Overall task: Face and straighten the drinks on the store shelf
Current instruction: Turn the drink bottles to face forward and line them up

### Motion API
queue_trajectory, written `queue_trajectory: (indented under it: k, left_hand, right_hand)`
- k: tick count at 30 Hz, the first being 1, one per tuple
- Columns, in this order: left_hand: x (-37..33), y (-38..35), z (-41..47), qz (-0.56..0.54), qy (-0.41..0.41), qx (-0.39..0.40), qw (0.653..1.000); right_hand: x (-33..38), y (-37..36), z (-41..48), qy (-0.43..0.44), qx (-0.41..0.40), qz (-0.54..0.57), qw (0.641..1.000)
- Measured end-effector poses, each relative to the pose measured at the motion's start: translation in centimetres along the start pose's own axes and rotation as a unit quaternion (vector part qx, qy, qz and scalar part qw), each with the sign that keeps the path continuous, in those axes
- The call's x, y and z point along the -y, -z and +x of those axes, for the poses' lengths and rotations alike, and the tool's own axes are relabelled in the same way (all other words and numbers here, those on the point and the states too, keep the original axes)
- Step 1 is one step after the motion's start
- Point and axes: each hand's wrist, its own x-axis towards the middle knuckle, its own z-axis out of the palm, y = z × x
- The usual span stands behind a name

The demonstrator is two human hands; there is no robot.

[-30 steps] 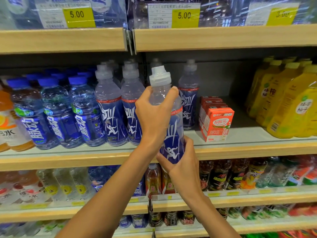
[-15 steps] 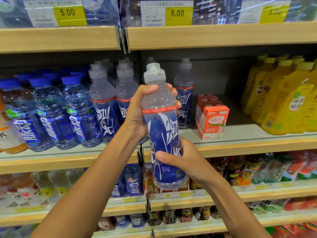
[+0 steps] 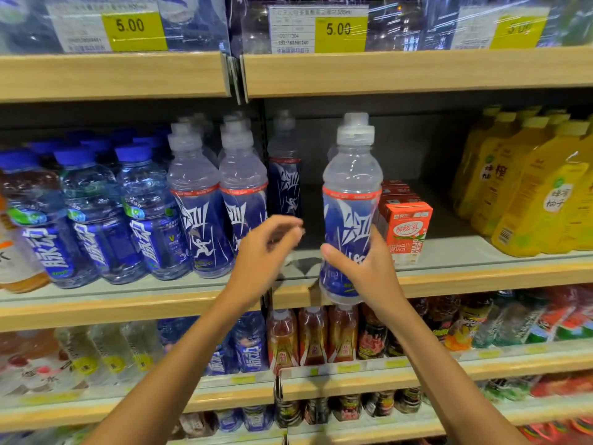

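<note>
My right hand (image 3: 364,268) grips the lower body of a clear sports-drink bottle (image 3: 351,187) with a blue label and white cap. It is upright, its base level with the front lip of the middle shelf (image 3: 481,277), label facing me. My left hand (image 3: 266,252) hovers just left of it, fingers loosely curled, holding nothing. Matching blue-label bottles (image 3: 221,200) stand in rows to the left. One more matching bottle (image 3: 285,175) stands far back in the gap.
Blue-capped water bottles (image 3: 96,213) fill the left of the shelf. Red and white drink cartons (image 3: 406,229) sit right of the held bottle, yellow juice bottles (image 3: 529,181) further right. Price tags hang on the upper shelf (image 3: 385,72). Lower shelves hold assorted drinks.
My left hand has let go of the bottle and moved left. My right hand has carried the bottle to the right and turned its label to face me.
</note>
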Motion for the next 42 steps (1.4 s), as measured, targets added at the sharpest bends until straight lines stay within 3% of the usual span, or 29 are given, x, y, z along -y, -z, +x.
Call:
queue_trajectory:
  k: [2,5,9,11,15,20,42]
  left_hand:
    - [2.3,0.1,-1.5,0.179,-0.079,0.02,0.98]
    - [4.5,0.5,-2.4,0.367,-0.18,0.082,0.909]
    - [6.0,0.4,-2.1,0.484,-0.305,0.144,0.808]
    - [6.7,0.3,-1.9,0.51,-0.33,0.152,0.78]
    - [7.5,0.2,-1.9,0.514,-0.347,0.146,0.771]
    - [7.6,0.2,-2.0,0.513,-0.349,0.14,0.771]
    - [7.6,0.4,-2.3,0.509,-0.361,0.124,0.771]
  right_hand:
    - [-1.1,0.2,1.1,-0.004,-0.032,-0.021,0.999]
    - [-2.5,0.3,2.3,-0.011,-0.069,-0.041,0.997]
    - [-3.3,-0.1,3.4,-0.009,-0.094,-0.082,0.992]
    - [-3.5,-0.2,3.6,-0.015,-0.093,-0.104,0.99]
    - [-3.6,-0.1,2.4,-0.01,-0.107,-0.147,0.983]
    - [-4.1,-0.8,-0.8,0.087,-0.217,-0.281,0.931]
    - [-5.1,-2.3,6.6,-0.037,-0.208,-0.389,0.897]
